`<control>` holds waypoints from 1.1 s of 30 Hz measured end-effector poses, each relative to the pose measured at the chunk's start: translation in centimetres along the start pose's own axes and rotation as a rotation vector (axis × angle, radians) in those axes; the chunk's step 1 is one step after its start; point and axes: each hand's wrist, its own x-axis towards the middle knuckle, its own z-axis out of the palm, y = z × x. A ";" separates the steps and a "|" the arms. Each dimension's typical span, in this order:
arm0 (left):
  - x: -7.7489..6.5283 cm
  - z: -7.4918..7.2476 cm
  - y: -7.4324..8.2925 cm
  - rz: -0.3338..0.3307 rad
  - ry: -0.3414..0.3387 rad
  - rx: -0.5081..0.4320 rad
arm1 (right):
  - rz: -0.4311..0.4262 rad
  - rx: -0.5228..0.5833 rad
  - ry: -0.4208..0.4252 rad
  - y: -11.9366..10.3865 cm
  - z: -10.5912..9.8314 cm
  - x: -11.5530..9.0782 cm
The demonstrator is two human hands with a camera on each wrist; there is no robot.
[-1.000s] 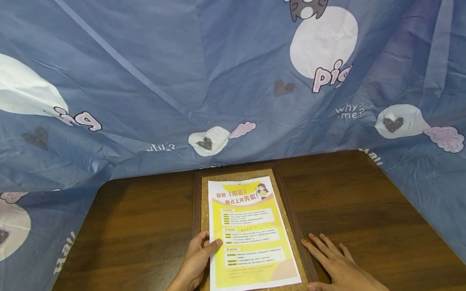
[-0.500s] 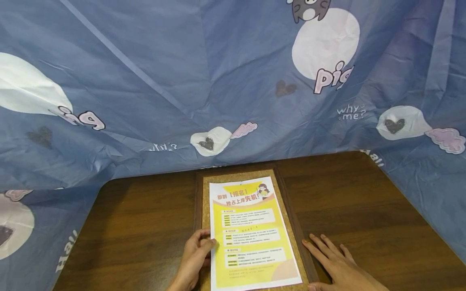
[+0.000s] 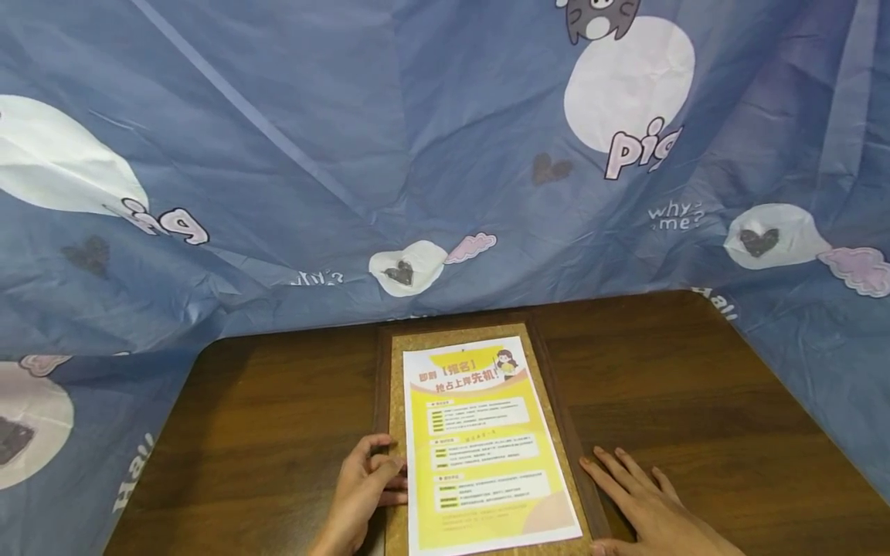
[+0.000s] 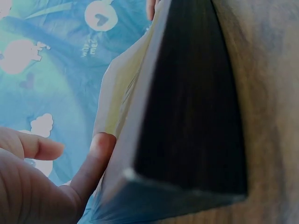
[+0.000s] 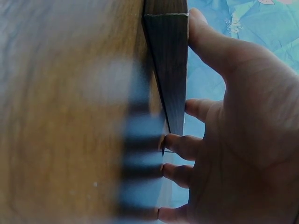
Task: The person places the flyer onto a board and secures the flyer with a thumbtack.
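A yellow and white printed sheet (image 3: 476, 455) lies over a cork board (image 3: 398, 401) with a dark wooden frame (image 3: 554, 390). A small pin-like dot shows near the sheet's top edge. My left hand (image 3: 354, 494) is at the board's left side, fingers loosely bent, its thumb tip beside the sheet's left edge. From the left wrist, one fingertip (image 4: 103, 142) rests at the board's face near the sheet's edge. On the other side, my right hand (image 3: 643, 502) has its fingers spread, index tip at the frame's right edge and thumb at its lower right corner.
The board lies on a dark brown wooden table (image 3: 681, 371) with rounded far corners. A blue printed cloth (image 3: 313, 154) hangs behind the table and along its sides.
My left thumb, earlier on the sheet's left edge, has drawn back to the left and off it. My right hand keeps its place. The whole view has shifted slightly.
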 end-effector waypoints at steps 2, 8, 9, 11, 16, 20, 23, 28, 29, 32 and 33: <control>0.0 -0.1 -0.1 -0.001 -0.003 -0.001 | 0.002 0.006 -0.007 0.0 0.0 0.0; 0.0 -0.5 0.2 0.028 0.008 -0.019 | 0.004 0.022 -0.010 -0.1 -0.2 0.1; 0.0 -0.6 0.3 0.032 0.010 -0.025 | 0.004 0.022 -0.009 -0.1 -0.2 0.1; 0.0 -0.6 0.4 0.043 0.019 -0.035 | 0.006 0.023 -0.009 -0.1 -0.2 0.1; -0.1 -0.6 0.7 0.083 0.076 -0.069 | 0.007 0.016 -0.011 -0.1 -0.2 0.1; -0.4 -0.9 1.0 0.133 0.121 -0.046 | 0.004 -0.003 -0.004 0.0 -0.1 0.0; -0.8 -1.4 1.1 0.181 0.148 0.051 | 0.000 -0.023 0.005 0.0 0.1 0.0; -1.9 -2.2 1.5 0.258 0.192 0.281 | 0.000 -0.035 0.013 0.0 0.2 0.0; -2.1 -2.4 1.5 0.272 0.201 0.317 | -0.001 -0.040 0.015 0.0 0.2 0.0; -2.7 -2.9 1.8 0.294 0.226 0.385 | -0.005 -0.053 0.019 0.0 0.2 0.0; -2.8 -3.1 1.8 0.299 0.235 0.396 | -0.006 -0.057 0.020 0.0 0.2 0.0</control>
